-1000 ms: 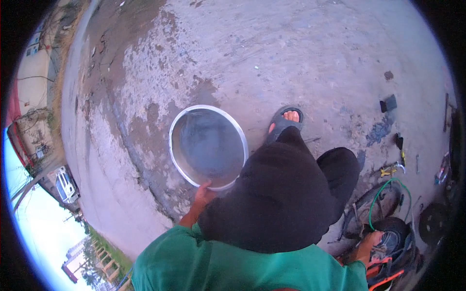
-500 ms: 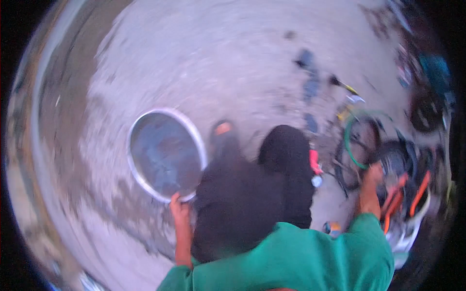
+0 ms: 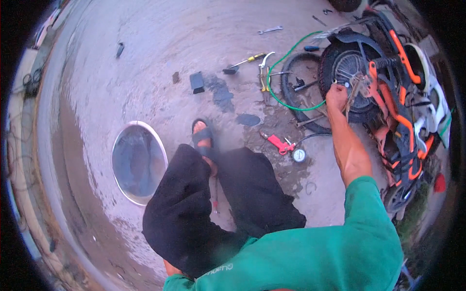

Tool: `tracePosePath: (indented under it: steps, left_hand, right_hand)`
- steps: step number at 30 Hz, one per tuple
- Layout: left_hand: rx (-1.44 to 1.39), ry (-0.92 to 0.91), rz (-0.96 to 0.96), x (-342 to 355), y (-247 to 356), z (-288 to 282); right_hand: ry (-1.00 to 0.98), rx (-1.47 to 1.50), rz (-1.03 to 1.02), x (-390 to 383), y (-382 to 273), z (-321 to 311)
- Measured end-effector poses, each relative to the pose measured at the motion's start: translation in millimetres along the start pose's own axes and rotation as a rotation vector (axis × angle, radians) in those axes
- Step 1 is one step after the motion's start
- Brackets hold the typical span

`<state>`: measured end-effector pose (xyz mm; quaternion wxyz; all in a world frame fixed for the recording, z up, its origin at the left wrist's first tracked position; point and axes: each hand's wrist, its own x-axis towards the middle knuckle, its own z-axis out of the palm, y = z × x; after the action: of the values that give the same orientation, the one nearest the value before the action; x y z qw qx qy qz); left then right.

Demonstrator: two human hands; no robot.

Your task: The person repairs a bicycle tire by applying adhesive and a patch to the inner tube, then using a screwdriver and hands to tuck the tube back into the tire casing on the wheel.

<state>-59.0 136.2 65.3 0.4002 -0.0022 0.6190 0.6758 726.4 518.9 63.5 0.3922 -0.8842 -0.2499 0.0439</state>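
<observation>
My right hand (image 3: 337,97) reaches to the spoked wheel (image 3: 350,72) of a motorbike lying on the right. Its fingers are pinched together over the wheel's near side; a tiny pale bit shows at the fingertips, too small to name. Just left of that hand runs a thin green hose (image 3: 276,92), which curves over a loose black tyre (image 3: 287,72) on the ground. Of my left arm only a patch of skin beside the black trouser leg shows, and the hand is hidden. A round metal-rimmed basin of water (image 3: 161,143) stands to the left of my legs.
Between my knee and the tyre lies a red inflator gun (image 3: 280,144) with a round gauge (image 3: 299,155). Farther off are a yellow-handled screwdriver (image 3: 256,57), a spanner (image 3: 270,30) and a dark block (image 3: 196,82). The motorbike's orange-and-white frame (image 3: 403,121) fills the right side.
My left hand has left the basin's rim and dropped out of sight. My right hand is still at the wheel, now farther forward. The view has swung toward the right.
</observation>
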Motion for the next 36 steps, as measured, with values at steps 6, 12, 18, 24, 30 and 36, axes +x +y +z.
tracePosePath:
  steps: [6,12,18,24,30,36]
  left_hand:
    - [-0.010,-0.252,-0.076,139,-5,142]
    - [0.021,-0.337,-0.267,187,-42,338]
    - [0.070,-0.432,-0.391,223,-91,477]
    - [0.302,-0.541,-0.453,267,-123,563]
    - [0.407,-0.611,-0.501,249,-159,616]
    - [0.386,-0.737,-0.559,233,-144,626]
  right_hand:
    - [0.067,-0.056,0.016,-14,-7,12]
    - [0.093,-0.040,0.019,-10,-5,2]
    - [0.110,-0.039,0.049,-13,-11,5]
    - [0.098,0.047,0.114,-14,-16,11]
    - [0.116,0.053,0.112,-17,-9,2]
    - [0.047,0.094,0.187,-20,-35,-4]
